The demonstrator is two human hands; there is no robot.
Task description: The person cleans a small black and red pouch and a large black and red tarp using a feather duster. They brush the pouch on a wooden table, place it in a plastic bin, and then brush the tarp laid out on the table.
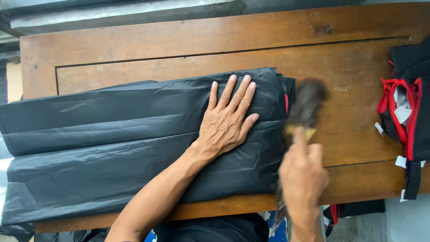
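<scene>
Right hand (303,172) gripping blurred brush (306,104), left hand (227,118) spread flat on black folded fabric (112,134)

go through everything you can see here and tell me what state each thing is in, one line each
left hand: open, flat, pressing on the black fabric
right hand: closed on a brush, motion-blurred
brush: held, bristles at the fabric's right edge, blurred
black fabric: folded in layers, lying flat on the table
wooden table: bare wood showing along the top
black and red pieces: heaped at the table's right edge
</scene>
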